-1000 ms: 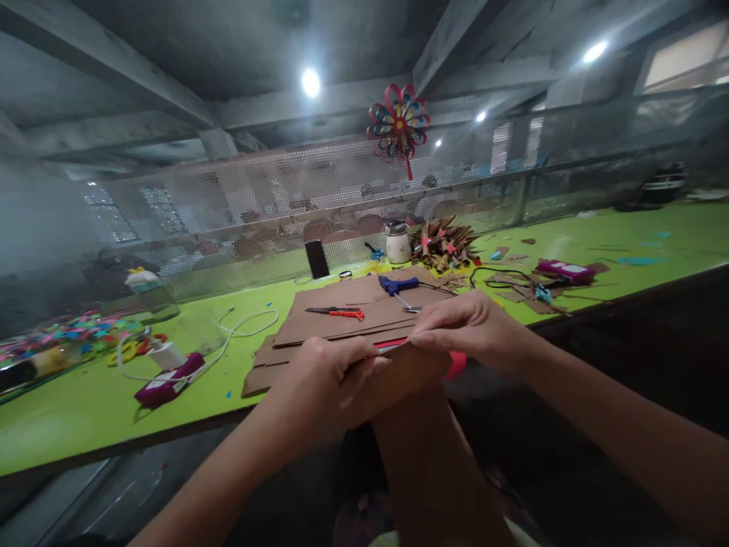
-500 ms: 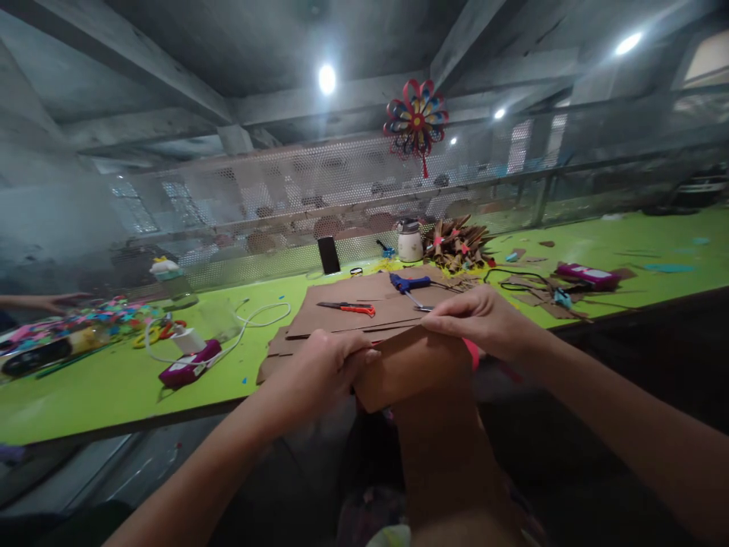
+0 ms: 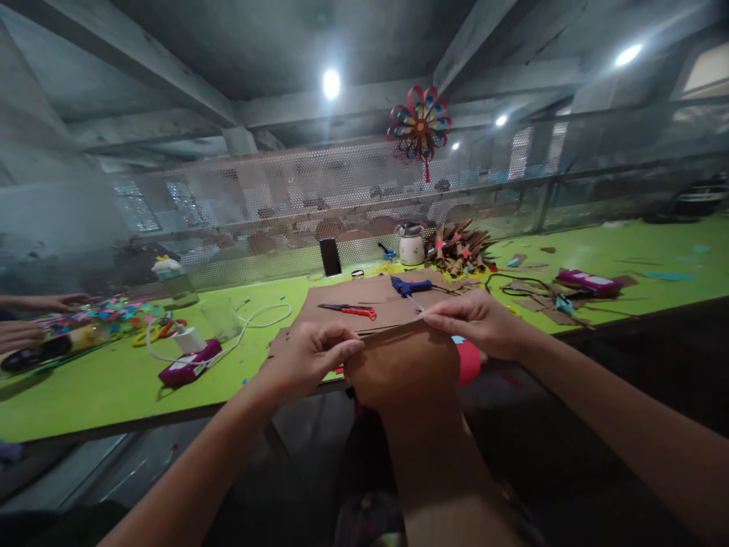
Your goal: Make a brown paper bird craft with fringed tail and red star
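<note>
A long brown cardboard strip hangs over the table's front edge, its lower end reaching down toward my lap. My left hand pinches the strip's top left corner between thumb and fingers. At the top right corner, my right hand grips it the same way. The strip's upper part bulges toward me. Behind it on the table lies a brown cardboard sheet, bearing scissors with orange-red handles and a blue glue gun. Something red shows partly behind the strip.
A purple power strip with a white charger and cable lies at left; another purple power strip is at right. Farther back stand a phone, a white jar and a pile of rolled cardboard pieces. Another person's hands reach in at far left.
My left hand has shifted slightly left and up with the cardboard, which now bulges more. More of the red thing shows. A second hand of the other person has appeared at left.
</note>
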{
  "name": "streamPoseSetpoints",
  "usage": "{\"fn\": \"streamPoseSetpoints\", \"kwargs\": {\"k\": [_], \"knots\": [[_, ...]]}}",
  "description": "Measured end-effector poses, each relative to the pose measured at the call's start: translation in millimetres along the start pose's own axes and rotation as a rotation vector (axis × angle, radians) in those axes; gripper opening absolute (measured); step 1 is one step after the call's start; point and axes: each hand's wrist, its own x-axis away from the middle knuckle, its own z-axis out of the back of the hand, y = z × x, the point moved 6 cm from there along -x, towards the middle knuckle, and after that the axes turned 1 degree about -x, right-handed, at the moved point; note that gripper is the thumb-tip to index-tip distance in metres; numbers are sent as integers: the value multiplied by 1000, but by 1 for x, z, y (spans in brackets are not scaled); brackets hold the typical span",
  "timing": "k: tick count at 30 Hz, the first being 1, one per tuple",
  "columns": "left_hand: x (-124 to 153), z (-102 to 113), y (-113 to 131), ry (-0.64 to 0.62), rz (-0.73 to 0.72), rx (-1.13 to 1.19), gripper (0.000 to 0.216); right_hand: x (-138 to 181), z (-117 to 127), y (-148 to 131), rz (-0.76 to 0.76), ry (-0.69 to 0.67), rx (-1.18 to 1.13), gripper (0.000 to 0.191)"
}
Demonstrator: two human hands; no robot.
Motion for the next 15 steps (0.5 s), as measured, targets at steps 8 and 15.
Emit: {"fn": "streamPoseSetpoints", "kwargs": {"k": [8, 15], "knots": [[2, -1, -18, -21, -15, 106, 25, 6, 3, 10, -116, -57, -276, 34], [-13, 1, 0, -15, -113, 233, 19, -6, 3, -10, 33, -187, -341, 48]]}}
